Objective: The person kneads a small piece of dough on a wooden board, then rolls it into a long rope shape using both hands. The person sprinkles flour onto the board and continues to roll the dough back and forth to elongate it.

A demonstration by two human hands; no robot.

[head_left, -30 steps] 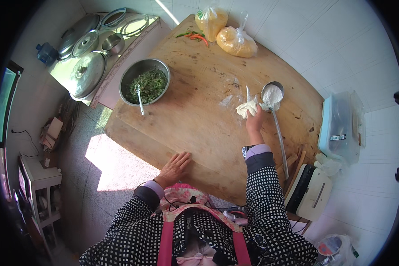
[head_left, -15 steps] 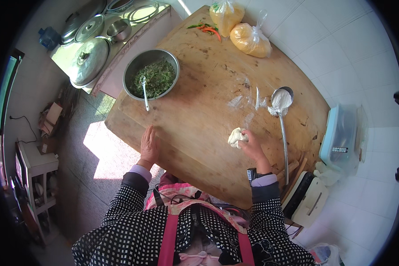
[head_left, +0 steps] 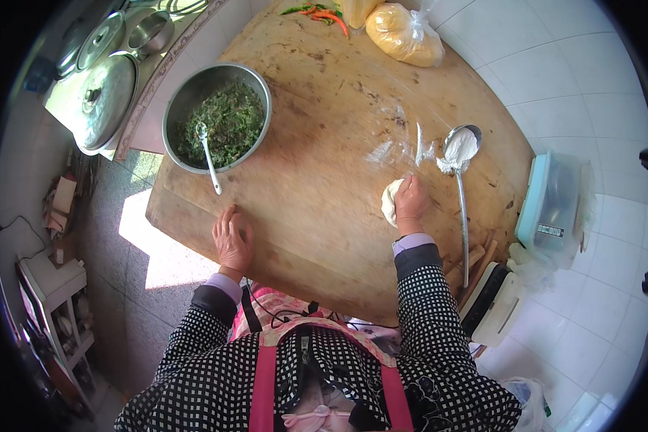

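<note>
We take the steel bowl [head_left: 184, 90] as our mark on the wooden table [head_left: 302, 223]; it holds chopped greens [head_left: 230, 119], and a white spoon [head_left: 211, 163] leans over its near rim, handle toward us. Well to the right of the bowl and nearer us than it, our right hand [head_left: 412, 198] is curled around a lump of pale dough [head_left: 389, 201], gripping it, with the dough showing on the hand's left. Our left hand [head_left: 232, 241] lies just nearer us than the bowl, palm down, fingers loosely unfolded and a little apart. Farther right of the bowl than the dough, we see a long-handled metal ladle [head_left: 463, 223] with white flour [head_left: 459, 149]. Beyond the bowl and to its right lie red and green peppers [head_left: 327, 14], then a knotted clear bag [head_left: 403, 36] of something yellow
</note>
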